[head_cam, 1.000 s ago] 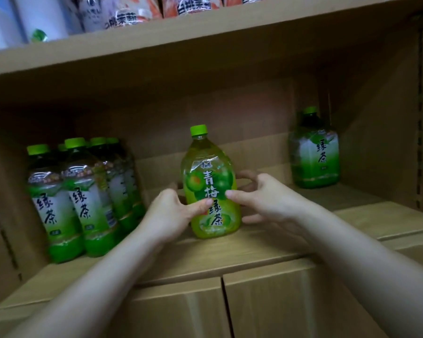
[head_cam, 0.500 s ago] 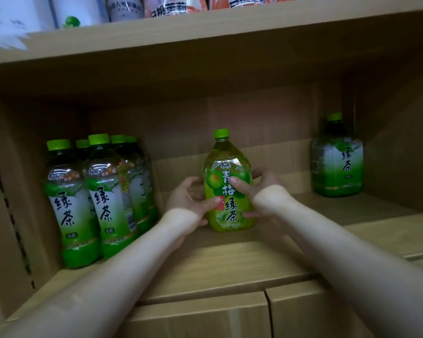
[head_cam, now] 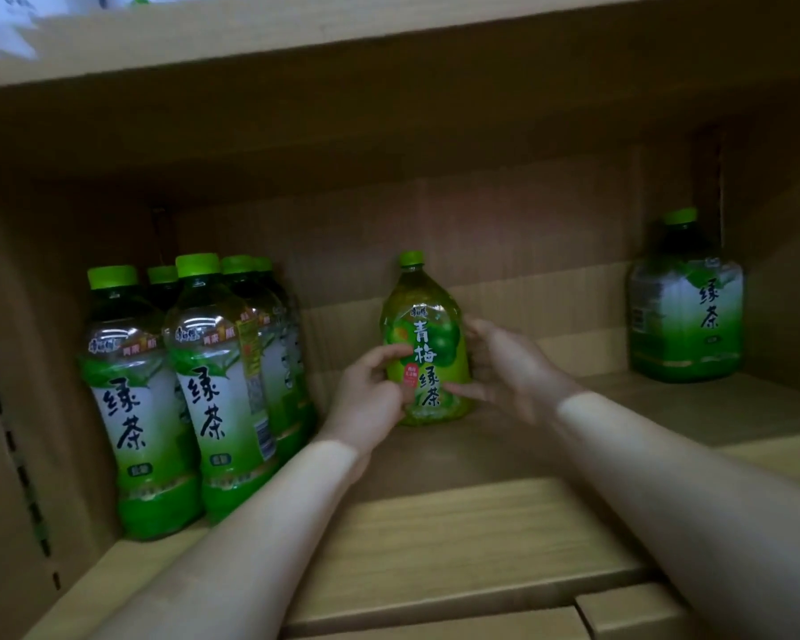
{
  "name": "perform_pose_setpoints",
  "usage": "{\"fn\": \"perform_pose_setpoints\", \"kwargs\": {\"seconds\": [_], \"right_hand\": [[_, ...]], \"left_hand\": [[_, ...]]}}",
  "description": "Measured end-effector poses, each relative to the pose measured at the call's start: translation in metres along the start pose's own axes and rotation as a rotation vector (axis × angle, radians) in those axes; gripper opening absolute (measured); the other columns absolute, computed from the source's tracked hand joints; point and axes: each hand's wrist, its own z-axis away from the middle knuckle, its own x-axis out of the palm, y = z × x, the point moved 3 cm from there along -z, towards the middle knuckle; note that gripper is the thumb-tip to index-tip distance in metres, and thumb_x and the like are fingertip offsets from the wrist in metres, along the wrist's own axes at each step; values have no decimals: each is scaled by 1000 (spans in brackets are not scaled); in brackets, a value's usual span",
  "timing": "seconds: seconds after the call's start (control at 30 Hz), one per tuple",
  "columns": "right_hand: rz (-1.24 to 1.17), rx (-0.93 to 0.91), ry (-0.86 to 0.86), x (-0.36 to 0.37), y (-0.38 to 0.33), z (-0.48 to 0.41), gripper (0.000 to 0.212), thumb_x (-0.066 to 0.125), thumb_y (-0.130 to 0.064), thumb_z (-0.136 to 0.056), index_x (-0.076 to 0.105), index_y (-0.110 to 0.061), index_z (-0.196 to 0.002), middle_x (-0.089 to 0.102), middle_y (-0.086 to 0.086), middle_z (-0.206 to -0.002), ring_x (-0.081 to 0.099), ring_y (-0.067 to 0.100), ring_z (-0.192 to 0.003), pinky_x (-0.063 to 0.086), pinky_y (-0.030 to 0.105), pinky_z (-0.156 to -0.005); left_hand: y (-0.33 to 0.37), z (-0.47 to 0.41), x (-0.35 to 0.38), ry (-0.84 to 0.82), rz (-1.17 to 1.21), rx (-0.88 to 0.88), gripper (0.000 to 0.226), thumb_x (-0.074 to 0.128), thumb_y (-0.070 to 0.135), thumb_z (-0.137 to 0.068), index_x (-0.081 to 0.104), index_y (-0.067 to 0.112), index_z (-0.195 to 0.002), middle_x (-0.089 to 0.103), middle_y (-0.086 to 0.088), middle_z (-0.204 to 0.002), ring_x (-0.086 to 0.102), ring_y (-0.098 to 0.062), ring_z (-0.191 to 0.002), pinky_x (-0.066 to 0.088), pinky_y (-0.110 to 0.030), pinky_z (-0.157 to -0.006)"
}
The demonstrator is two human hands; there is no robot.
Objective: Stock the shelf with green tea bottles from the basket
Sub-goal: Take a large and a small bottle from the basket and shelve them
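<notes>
Fingers [head_cam: 389, 353] of the left hand [head_cam: 370, 399] and the right hand [head_cam: 513, 371] are curled round the sides of a green tea bottle [head_cam: 423, 358], standing upright deep on the wooden shelf [head_cam: 458, 524]. That shelf also carries a packed cluster of bottles [head_cam: 213, 385] at the left and a lone dark bottle [head_cam: 686, 311] well off to the right, with the held one between them. Letting go unevenly, or catching it with a wrist while pulling back, could tip it over, I'd say; shoved left, it might knock the cluster.
</notes>
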Motion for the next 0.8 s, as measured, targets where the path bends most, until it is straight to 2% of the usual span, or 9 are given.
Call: {"fn": "perform_pose_setpoints", "kwargs": {"seconds": [0.07, 0.17, 0.3, 0.37, 0.47, 0.53, 0.6, 0.7, 0.8], "right_hand": [[56, -3, -20, -1, 0, 1, 36, 57, -38, -92, 63, -15, -119, 65, 9, -121, 61, 25, -112, 60, 37, -70], [294, -58, 0, 0, 0, 6, 42, 59, -39, -91, 55, -24, -131, 62, 1, -126, 58, 19, -112, 57, 39, -81], [281, -85, -43, 2, -4, 16, 56, 60, -34, -91, 39, -30, -143, 54, 0, -137, 56, 18, -113, 57, 37, -78], [294, -84, -83, 3, -3, 22, 61, 60, -33, -91, 33, -31, -146, 50, 0, -139, 52, 20, -118, 56, 40, -84], [593, -186, -133, 8, 3, 27, 82, 67, -36, -86, 16, -32, -151, 48, -11, -134, 54, 19, -122, 46, 42, -103], [759, -244, -152, 11, 2, 33, 91, 69, -35, -84, 9, -33, -152, 47, -13, -134, 53, 17, -123, 43, 38, -106], [814, -253, -159, 11, -2, 44, 85, 67, -31, -88, 11, -36, -151, 49, -12, -129, 54, 17, -122, 45, 34, -102], [884, -297, -149, 7, -10, 57, 82, 66, -29, -88, 14, -36, -151, 44, -3, -145, 54, 20, -123, 48, 27, -90], [974, -417, -43, -7, -31, 83, 73, 66, -30, -88, 26, -32, -149, 49, 3, -143, 57, 25, -120, 49, 33, -95]], "left_hand": [[0, 2, -1, -29, -67, 26, 57, 52, -14, -81, 59, 28, -119, 65, 1, -108, 62, -6, -82, 55, -24, -72], [-1, 3, -2, -26, -181, 104, 67, 53, -15, -76, 55, 35, -121, 66, -1, -115, 67, -14, -94, 55, -36, -88], [0, 2, -1, -28, -292, 135, 82, 56, -10, -76, 40, 42, -137, 64, 3, -117, 65, -16, -96, 54, -32, -89], [1, 1, -5, -3, -336, 149, 83, 56, -8, -76, 36, 43, -139, 61, 4, -123, 64, -20, -104, 53, -36, -92], [2, 3, -7, 11, -350, 163, 79, 62, -2, -78, 38, 46, -137, 58, 3, -128, 62, -19, -107, 53, -38, -92], [1, 3, -8, 30, -422, 192, 74, 68, 15, -80, 35, 54, -134, 58, -1, -130, 61, -22, -111, 50, -41, -97], [0, 3, -9, 92, -640, 206, 70, 67, 30, -84, 29, 54, -138, 52, -7, -131, 54, -29, -117, 45, -42, -101], [7, 8, -8, 182, -939, 226, 69, 63, 36, -86, 25, 46, -143, 41, -15, -138, 42, -36, -127, 41, -44, -103], [30, 19, -3, 195, -1040, 286, 61, 57, 33, -91, 29, 39, -145, 36, -12, -145, 36, -31, -132, 40, -42, -102]]}}
